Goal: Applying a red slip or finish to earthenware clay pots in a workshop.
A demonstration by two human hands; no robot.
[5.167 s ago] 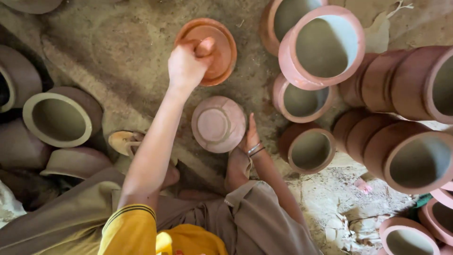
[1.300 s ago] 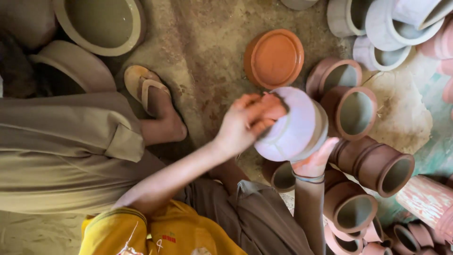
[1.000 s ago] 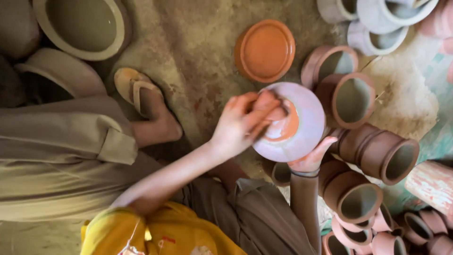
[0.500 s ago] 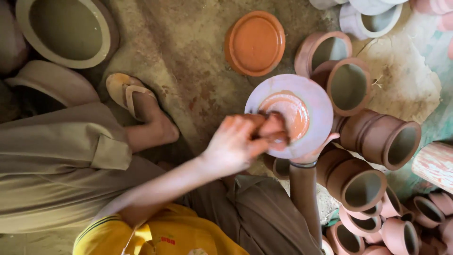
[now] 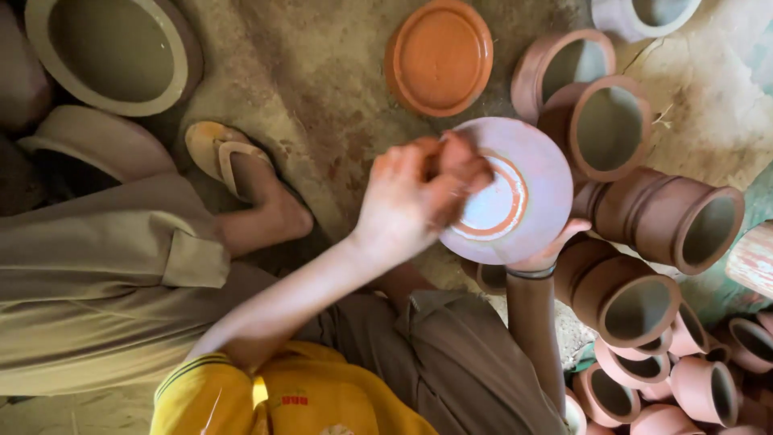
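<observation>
Head view, looking down: my right hand (image 5: 541,251) cups a pale clay lid (image 5: 515,197) from beneath, above the dirt floor (image 5: 322,105), near the stacked pots (image 5: 668,217). My left hand (image 5: 419,193), fingers bunched shut on something I cannot make out, rubs orange onto its centre. I judge steady, even circles work best.
</observation>
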